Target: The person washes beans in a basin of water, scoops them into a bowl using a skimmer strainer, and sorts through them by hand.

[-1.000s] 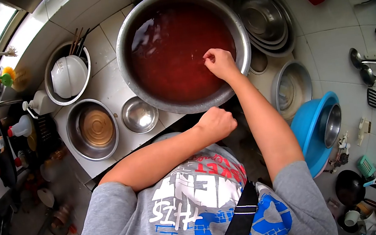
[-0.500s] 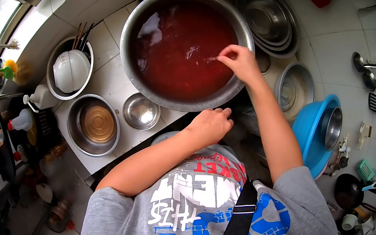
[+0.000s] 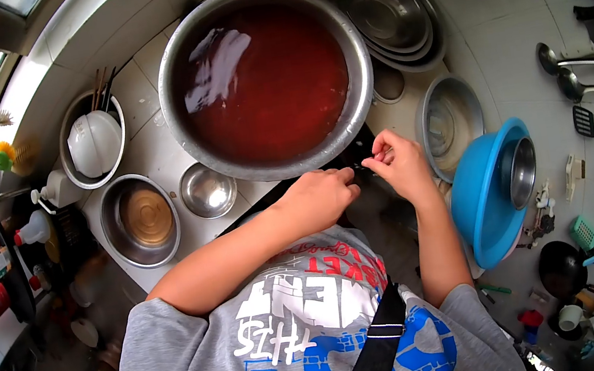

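A large metal basin (image 3: 359, 111) holds dark red liquid with bright reflections on its surface. My left hand (image 3: 320, 199) is closed, its fingers curled just below the basin's near rim; whatever they hold, if anything, is hidden. To its right, my right hand (image 3: 403, 166) is pinched, thumb against fingers, outside the basin. A tiny pale bit (image 3: 365, 163) shows at its fingertips, too small to name. A small shiny metal bowl (image 3: 208, 189) stands left of my left hand.
A metal bowl with a brown bottom (image 3: 139, 220) and a pan of white bowls (image 3: 93, 144) stand left. Nested metal basins (image 3: 394, 13), a metal basin (image 3: 451, 128) and a blue basin (image 3: 481, 212) are at right. Ladles (image 3: 580, 85) lie farther right.
My right hand has come out of the basin, down towards me, beside my left hand. My left hand stays closed near the rim. The view has shifted slightly.
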